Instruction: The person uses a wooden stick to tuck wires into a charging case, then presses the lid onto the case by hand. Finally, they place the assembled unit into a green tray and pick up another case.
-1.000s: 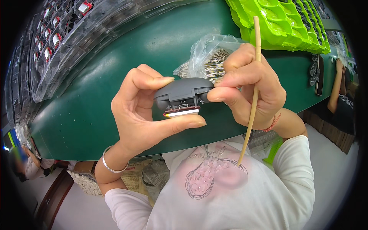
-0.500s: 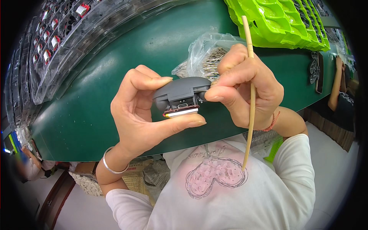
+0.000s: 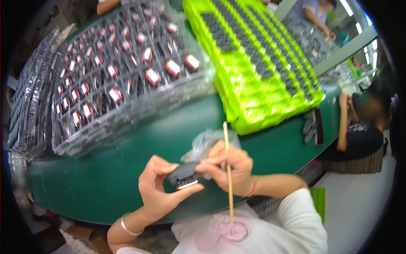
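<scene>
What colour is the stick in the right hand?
Pale tan, like wood: the stick in the right hand shows best in the head view.

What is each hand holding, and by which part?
Left hand: a rounded dark grey plastic device, pinched at its left side, above and below. Right hand: a thin tan wooden stick, along its upper half; it also meets the device's right end.

An assembly workshop, by every sign a busy shared one.
A long green-topped table (image 3: 105, 182) carries a dark plastic tray (image 3: 101, 137) filled with rows of matching red-and-white parts, and a bright green moulded tray (image 3: 258, 112) with rows of dark pieces; more trays are stacked at the left (image 3: 31, 97). A person in black (image 3: 361, 142) sits at the right, another in a purple top (image 3: 315, 10) works farther back, and strip lights (image 3: 346, 7) hang overhead.
</scene>
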Available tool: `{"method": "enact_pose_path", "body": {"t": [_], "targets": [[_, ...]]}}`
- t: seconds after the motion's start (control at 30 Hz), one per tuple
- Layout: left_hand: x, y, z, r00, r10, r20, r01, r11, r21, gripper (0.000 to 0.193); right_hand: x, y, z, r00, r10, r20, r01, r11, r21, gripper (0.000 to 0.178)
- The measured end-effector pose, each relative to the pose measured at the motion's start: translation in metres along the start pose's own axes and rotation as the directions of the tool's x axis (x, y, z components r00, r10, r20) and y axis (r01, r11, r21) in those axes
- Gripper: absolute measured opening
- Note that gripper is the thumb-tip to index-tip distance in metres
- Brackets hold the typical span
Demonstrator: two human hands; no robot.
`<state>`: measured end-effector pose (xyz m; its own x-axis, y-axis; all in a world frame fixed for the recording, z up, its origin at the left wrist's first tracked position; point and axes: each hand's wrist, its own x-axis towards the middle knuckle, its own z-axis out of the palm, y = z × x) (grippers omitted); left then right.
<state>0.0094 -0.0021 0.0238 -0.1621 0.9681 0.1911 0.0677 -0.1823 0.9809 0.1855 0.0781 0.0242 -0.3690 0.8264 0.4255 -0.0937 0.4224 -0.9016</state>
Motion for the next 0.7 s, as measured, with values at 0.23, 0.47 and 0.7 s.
{"method": "enact_pose_path", "body": {"t": [0.23,0.47,0.7], "targets": [[0.003,0.007,-0.011,0.99,0.106,-0.091,-0.098,0.992,0.083,0.051,0.0,-0.013,0.012,0.997,-0.075,0.013,0.076,0.992,-0.104,0.013],[0.005,0.005,-0.01,0.993,0.087,-0.078,-0.077,0.989,0.129,0.05,0.004,-0.004,0.011,0.998,-0.069,-0.01,0.067,0.99,-0.124,0.015],[0.01,0.006,-0.008,0.994,0.094,-0.064,-0.086,0.99,0.115,0.051,0.005,-0.003,0.009,0.995,-0.101,-0.008,0.1,0.99,-0.104,0.015]]}}
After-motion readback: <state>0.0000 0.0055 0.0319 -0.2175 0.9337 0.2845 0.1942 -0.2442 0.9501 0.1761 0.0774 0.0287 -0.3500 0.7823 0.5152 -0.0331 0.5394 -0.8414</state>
